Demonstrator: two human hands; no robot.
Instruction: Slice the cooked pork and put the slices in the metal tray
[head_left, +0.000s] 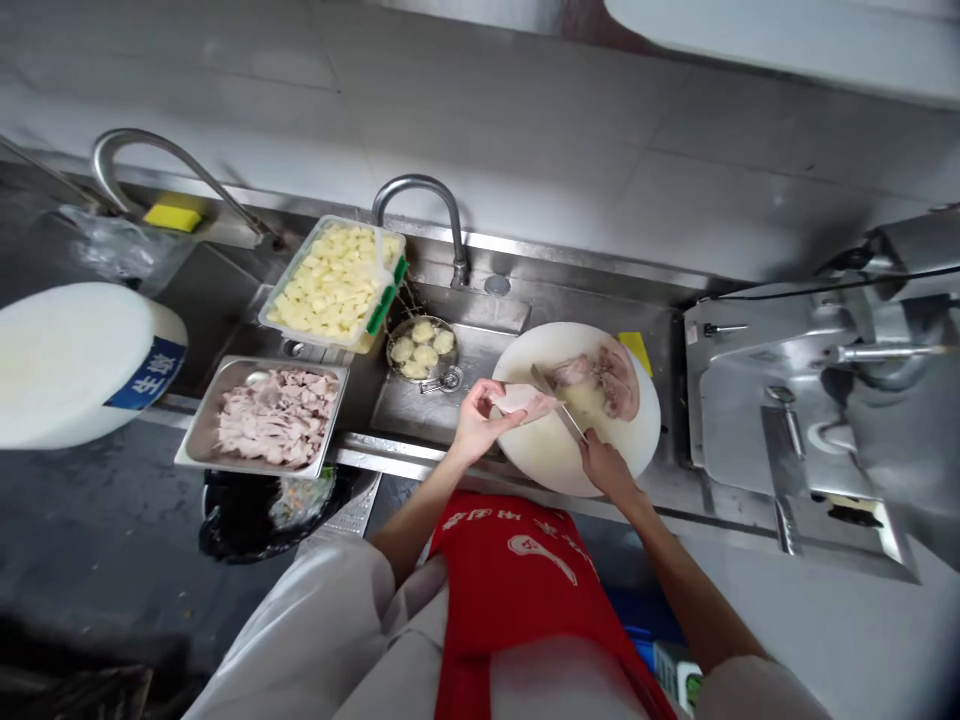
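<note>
Over the left part of a round white cutting board [517, 455], my left hand [476, 420] is closed around a pale piece of meat [529, 400]. My right hand [606, 464] grips the handle of a knife [571, 422], whose blade points up and left, close to the right end of that piece. More pale pinkish meat [619, 380] lies on the far right part of the board. A metal tray [196, 445] of cut meat pieces [277, 415] stands to the left, on the sink's front edge.
Behind the tray sits a plastic tub [367, 345] of pale yellow chunks. A round strainer [392, 362] with pale slices is in the sink [405, 415], below a faucet [456, 225]. Another white round board [67, 360] stands far left, a slicing machine [750, 370] right, a black-lined bin [240, 520] below.
</note>
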